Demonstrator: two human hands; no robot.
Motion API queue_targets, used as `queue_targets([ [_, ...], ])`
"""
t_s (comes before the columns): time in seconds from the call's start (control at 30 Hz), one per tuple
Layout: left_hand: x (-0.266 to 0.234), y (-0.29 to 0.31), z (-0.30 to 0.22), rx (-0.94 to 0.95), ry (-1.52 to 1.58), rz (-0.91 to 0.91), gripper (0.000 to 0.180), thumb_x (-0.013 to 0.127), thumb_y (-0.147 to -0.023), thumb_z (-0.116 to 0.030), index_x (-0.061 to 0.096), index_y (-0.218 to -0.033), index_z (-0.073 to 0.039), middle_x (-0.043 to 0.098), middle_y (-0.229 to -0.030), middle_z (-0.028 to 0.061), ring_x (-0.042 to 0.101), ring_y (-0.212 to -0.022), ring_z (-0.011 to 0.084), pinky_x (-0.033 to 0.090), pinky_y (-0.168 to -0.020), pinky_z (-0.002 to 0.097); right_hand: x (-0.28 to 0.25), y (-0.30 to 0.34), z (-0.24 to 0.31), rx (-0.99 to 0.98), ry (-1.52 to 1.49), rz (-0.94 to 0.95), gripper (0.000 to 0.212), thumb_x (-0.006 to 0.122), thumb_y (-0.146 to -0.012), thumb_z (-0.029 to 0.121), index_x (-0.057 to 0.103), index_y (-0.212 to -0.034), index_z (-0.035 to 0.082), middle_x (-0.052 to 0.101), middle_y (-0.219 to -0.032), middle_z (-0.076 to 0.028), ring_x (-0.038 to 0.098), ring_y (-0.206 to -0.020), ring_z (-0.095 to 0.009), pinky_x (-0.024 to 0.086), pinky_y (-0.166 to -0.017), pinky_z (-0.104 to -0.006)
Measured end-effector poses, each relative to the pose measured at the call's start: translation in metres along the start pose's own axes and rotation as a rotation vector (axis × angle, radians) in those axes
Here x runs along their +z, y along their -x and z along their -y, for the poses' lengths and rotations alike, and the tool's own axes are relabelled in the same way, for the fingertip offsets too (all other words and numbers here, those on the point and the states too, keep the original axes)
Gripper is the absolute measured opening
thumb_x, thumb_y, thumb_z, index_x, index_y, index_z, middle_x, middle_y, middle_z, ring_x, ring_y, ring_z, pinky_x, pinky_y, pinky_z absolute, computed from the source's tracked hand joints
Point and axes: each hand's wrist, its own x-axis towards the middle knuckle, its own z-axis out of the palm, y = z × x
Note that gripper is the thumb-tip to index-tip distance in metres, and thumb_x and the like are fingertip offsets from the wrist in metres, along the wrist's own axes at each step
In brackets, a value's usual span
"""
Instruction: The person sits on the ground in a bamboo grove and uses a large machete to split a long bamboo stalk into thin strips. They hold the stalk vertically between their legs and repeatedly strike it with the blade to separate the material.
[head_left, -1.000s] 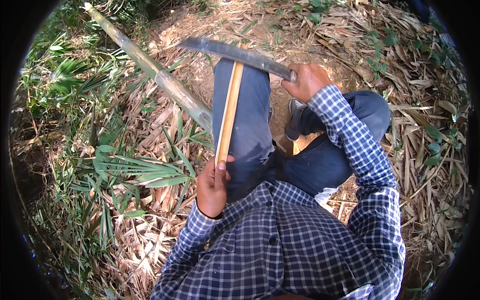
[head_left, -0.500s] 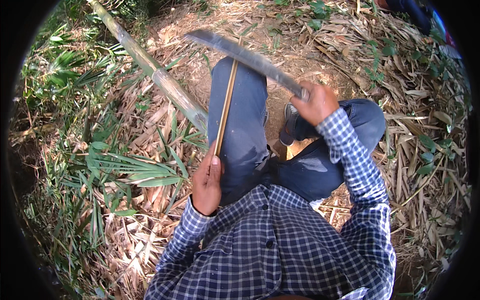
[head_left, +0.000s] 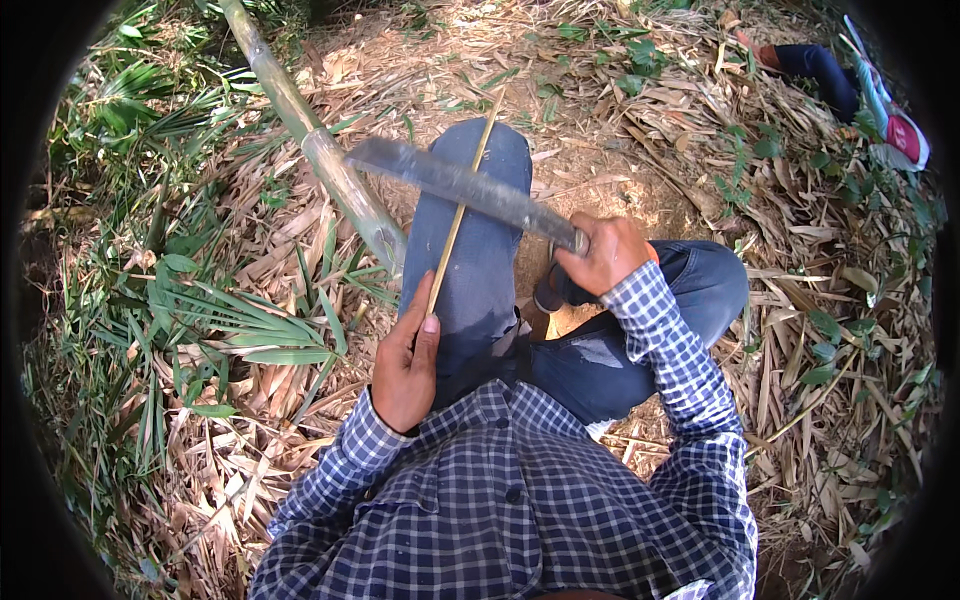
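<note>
A thin, pale bamboo strip (head_left: 455,232) lies lengthwise over my left thigh, its far end jutting past the knee. My left hand (head_left: 408,365) pinches its near end between thumb and fingers. The handle of a long machete (head_left: 460,186) is in the closed grip of my right hand (head_left: 610,255); the hand hides the handle. Its dark, slightly blurred blade points to the left and crosses over the strip above the thigh. Whether the edge touches the strip I cannot tell.
A thick bamboo pole (head_left: 335,175) slants along the ground to the left of my knee. Dry bamboo leaves (head_left: 840,400) and green fronds (head_left: 265,330) cover much of the ground. At the upper right are another person's dark trouser leg (head_left: 820,78) and a pink and light-blue item (head_left: 903,140).
The machete and my right hand have come nearer to me along the strip, from its far end toward the middle of the thigh. My left hand still pinches the strip.
</note>
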Motion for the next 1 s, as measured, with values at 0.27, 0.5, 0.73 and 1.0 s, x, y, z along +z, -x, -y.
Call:
queue_targets([
  [0.27,-0.005,0.012,0.014,0.048,-0.064,-0.02,0.047,0.04,-0.105,-0.021,0.037,-0.145,0.003,0.053,-0.136,0.0185,0.053,-0.121,0.0227,0.038,-0.103,0.0311,0.003,-0.03,-0.02,0.165,0.076,-0.067,0.028,0.069,-0.074,0.029,0.072,-0.092,0.008,0.065,-0.062,-0.019,0.066,-0.06,-0.035,0.055,-0.062,-0.0457],
  [0.5,-0.01,0.005,0.005,0.162,-0.097,0.0,0.05,0.039,-0.105,-0.028,0.039,-0.143,0.005,0.045,-0.144,0.024,0.04,-0.137,0.0314,0.03,-0.113,0.0363,-0.018,-0.021,0.001,0.13,0.135,0.023,0.026,0.071,-0.074,0.029,0.069,-0.09,0.009,0.066,-0.068,-0.017,0.066,-0.065,-0.038,0.054,-0.063,-0.0465],
  [0.73,0.004,-0.007,0.054,0.182,0.008,0.014,0.053,0.041,-0.104,-0.033,0.041,-0.142,0.005,0.056,-0.108,0.0108,0.053,-0.092,0.0176,0.042,-0.079,0.0287,-0.013,-0.047,-0.061,0.372,-0.094,-0.08,0.045,0.065,-0.077,0.043,0.073,-0.099,0.005,0.07,-0.083,-0.022,0.069,-0.08,-0.036,0.055,-0.082,-0.0428],
  [1.0,-0.012,-0.023,0.041,-0.037,0.281,0.038,0.042,0.041,-0.105,-0.028,0.047,-0.134,0.001,0.065,-0.09,0.007,0.061,-0.068,0.0116,0.048,-0.058,0.021,-0.032,-0.023,0.014,-0.018,-0.822,-0.26,0.026,0.071,-0.077,0.027,0.064,-0.085,0.004,0.064,-0.07,-0.012,0.062,-0.062,-0.028,0.048,-0.061,-0.0388],
])
